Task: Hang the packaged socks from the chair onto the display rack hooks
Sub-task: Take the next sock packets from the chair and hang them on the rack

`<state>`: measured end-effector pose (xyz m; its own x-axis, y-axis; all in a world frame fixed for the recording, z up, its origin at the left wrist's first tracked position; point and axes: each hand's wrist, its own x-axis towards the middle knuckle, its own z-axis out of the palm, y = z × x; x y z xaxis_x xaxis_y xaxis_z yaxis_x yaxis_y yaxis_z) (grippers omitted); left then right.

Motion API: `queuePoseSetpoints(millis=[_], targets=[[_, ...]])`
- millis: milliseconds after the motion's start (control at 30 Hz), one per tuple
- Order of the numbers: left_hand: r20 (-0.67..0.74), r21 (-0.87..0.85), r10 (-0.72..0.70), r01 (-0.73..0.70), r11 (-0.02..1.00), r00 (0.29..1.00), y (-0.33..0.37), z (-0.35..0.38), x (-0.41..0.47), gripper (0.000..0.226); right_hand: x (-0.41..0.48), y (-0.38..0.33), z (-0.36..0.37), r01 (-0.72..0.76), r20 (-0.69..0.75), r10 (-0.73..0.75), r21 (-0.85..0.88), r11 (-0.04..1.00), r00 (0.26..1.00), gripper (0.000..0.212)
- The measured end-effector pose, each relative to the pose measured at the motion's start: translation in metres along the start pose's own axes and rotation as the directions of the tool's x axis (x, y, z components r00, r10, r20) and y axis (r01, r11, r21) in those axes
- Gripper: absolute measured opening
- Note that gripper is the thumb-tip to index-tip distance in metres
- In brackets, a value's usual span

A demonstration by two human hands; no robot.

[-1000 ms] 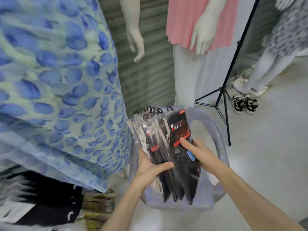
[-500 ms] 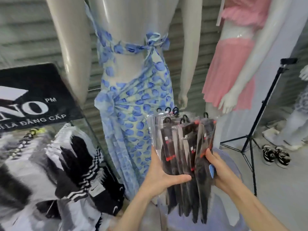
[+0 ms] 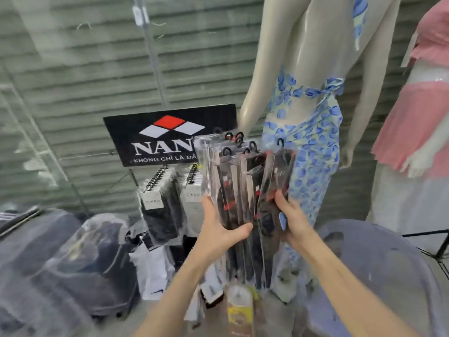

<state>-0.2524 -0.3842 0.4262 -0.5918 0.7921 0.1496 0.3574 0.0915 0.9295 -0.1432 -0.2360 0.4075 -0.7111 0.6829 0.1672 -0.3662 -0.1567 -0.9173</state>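
Note:
Both hands hold up a fanned bundle of packaged socks [image 3: 239, 183], black socks in clear sleeves with small black hanger hooks on top. My left hand [image 3: 220, 227] grips the bundle's left side, thumb across the front. On the right side, my right hand [image 3: 290, 218] pinches the rightmost packet. Behind the bundle stands the display rack [image 3: 167, 186], with a black sign [image 3: 155, 139] on top and two hooks full of hanging sock packets. The translucent plastic chair [image 3: 379, 261] is at the lower right, under my right forearm.
A mannequin in a blue floral wrap [image 3: 313, 142] stands right behind the bundle; another in pink [image 3: 422, 117] is at the far right. Bagged dark clothing [image 3: 60, 259] lies at the lower left. A bottle [image 3: 239, 310] and loose packets sit below my hands. A tripod leg [image 3: 437, 246] shows at right.
The bundle has been lifted off the chair and carried left. My view has swung from the chair and floor to the display rack. Both hands keep their grip.

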Motion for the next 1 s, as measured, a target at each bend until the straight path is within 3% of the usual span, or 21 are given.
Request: queuePoseSetpoints(millis=[67,233,333,433,667,900,1000], targets=[[-0.075,-0.03,0.032,-0.034,0.999,0.997,0.003,-0.045,-0.017,0.132,0.0,0.0,0.056,0.01,0.071,-0.005,-0.068,0.998,0.997,0.078],[-0.231,-0.07,0.039,-0.057,0.996,0.972,-0.009,-0.132,-0.046,0.153,0.002,0.014,0.164,0.1,0.258,-0.045,-0.203,0.974,0.965,0.069],[-0.361,-0.127,0.085,-0.139,0.982,0.929,-0.029,-0.181,-0.058,0.124,0.007,0.032,0.217,0.081,0.366,-0.004,-0.195,0.977,0.931,0.066],[-0.472,-0.208,0.037,-0.152,0.966,0.881,-0.052,-0.22,-0.068,0.095,0.01,0.048,0.26,-0.002,0.437,0.062,-0.136,0.991,0.897,0.09],[-0.607,-0.226,-0.032,-0.133,0.965,0.794,-0.085,-0.282,-0.057,0.076,0.057,0.096,0.315,-0.186,0.486,0.153,0.019,0.982,0.86,0.034],[-0.614,-0.38,-0.175,-0.093,0.92,0.77,-0.116,-0.337,-0.02,0.074,0.114,0.135,0.356,-0.379,0.458,0.308,0.07,0.923,0.834,0.064],[-0.597,-0.529,-0.281,-0.105,0.842,0.751,-0.136,-0.356,-0.008,0.064,0.135,0.154,0.364,-0.465,0.463,0.342,0.179,0.867,0.818,0.059]])
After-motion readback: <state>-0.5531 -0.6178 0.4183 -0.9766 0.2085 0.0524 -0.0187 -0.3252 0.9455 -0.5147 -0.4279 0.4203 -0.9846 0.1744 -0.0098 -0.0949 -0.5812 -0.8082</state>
